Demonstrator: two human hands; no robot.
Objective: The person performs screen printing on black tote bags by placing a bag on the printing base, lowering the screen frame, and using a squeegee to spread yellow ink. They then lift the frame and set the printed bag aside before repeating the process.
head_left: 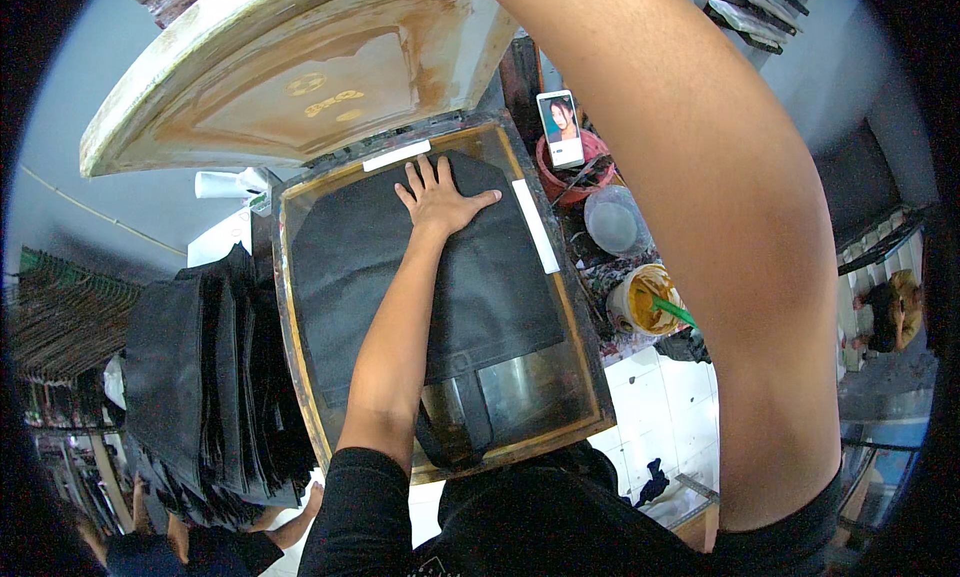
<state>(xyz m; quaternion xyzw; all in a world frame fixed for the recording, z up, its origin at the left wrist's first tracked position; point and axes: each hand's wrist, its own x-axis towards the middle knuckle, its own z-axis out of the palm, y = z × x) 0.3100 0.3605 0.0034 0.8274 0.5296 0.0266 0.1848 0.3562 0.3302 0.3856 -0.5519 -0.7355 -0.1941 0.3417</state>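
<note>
My left hand (437, 209) lies flat with fingers spread on a black fabric bag (350, 247), near its far edge. The bag is spread over a framed printing board (580, 377), its dark handle loop hanging toward me. White strips (535, 227) sit along the board's far and right edges. Behind the board a screen-printing frame (270, 87) stands tilted up, brown-stained, with a small yellowish design on its mesh. My right arm reaches up past the top edge of the picture, beside the frame. The right hand itself is out of sight.
A thick stack of black bags (200, 367) hangs at the left. On the right are a phone (561, 129) at a pink tub (595, 149), a clear plastic container (612, 222), and a bucket of yellow-brown ink (635, 302) with a green-handled tool (672, 310). Other people's limbs show lower left.
</note>
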